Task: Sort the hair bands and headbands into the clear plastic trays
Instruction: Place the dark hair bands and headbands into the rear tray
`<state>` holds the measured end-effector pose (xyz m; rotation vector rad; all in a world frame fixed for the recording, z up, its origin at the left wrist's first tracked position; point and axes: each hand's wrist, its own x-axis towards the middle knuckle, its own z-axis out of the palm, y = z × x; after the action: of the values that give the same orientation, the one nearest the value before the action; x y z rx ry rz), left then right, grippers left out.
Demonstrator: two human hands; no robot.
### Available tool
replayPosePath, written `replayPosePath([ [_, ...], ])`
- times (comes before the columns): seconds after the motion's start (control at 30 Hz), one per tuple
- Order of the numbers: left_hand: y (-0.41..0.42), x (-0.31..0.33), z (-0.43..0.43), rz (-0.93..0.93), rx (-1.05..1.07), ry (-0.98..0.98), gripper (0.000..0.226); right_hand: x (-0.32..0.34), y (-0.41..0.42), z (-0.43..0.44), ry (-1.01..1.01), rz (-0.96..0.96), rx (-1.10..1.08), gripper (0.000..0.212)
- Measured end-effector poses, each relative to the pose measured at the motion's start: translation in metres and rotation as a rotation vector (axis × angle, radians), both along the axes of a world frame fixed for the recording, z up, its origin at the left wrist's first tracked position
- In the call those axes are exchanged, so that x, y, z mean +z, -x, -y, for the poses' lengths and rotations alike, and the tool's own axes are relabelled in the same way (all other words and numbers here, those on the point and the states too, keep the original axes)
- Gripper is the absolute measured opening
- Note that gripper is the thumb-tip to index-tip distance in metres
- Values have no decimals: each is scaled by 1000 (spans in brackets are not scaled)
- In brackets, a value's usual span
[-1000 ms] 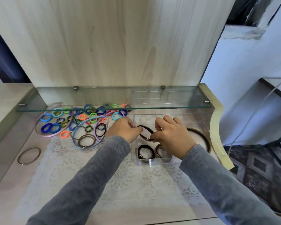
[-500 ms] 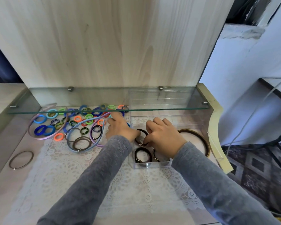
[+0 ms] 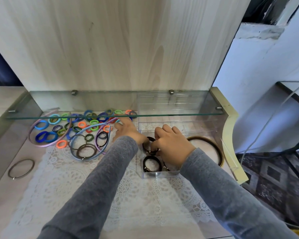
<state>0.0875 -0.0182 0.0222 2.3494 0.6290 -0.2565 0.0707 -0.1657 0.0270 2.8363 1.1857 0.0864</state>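
Two hands at work, as my head camera shows. My right hand (image 3: 171, 144) curls its fingers round a brown hair band (image 3: 146, 150) inside the clear tray (image 3: 160, 175). A black band (image 3: 152, 165) lies in the compartment nearer me. My left hand (image 3: 128, 132), fingers stretched and holding nothing, lies at the edge of the coloured bands (image 3: 76, 125) beneath the glass shelf (image 3: 41, 116).

I'm at home, at what looks like a dressing table. A pale wood-grain back panel (image 3: 110, 49) rises from the surface's far edge, with a glass shelf (image 3: 179, 107) on metal pegs before it. A white lace cloth (image 3: 145, 195) covers the surface, coloured hair bands (image 3: 79, 125) lie near its far left corner, and patterned carpet (image 3: 274, 178) shows past its right edge.
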Motion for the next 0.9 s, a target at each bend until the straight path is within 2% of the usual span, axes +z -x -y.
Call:
replayPosePath([
  [0.1, 1, 1, -1, -10, -15, 32, 110, 1, 2, -2, 13, -19, -14, 30],
  [0.2, 4, 0, -3, 9, -11, 70, 102, 1, 2, -3, 18, -36, -31, 30],
  [0.5, 28, -7, -11, 277, 34, 70, 37, 5, -1, -5, 24, -67, -34, 22],
  [0.67, 41, -15, -13, 482, -20, -30, 13, 15, -3, 2, -26, -153, -65, 27],
  [0.77, 49, -21, -13, 635, -126, -96, 13, 14, -6, 12, -202, -211, -170, 23],
  [0.83, 53, -24, -12, 650, -199, -178, 23, 9, -7, 17, -283, -201, -276, 27],
  [0.9, 56, -26, -10, 620, -260, -288, 29, 3, -4, 19, -269, -195, -362, 30],
])
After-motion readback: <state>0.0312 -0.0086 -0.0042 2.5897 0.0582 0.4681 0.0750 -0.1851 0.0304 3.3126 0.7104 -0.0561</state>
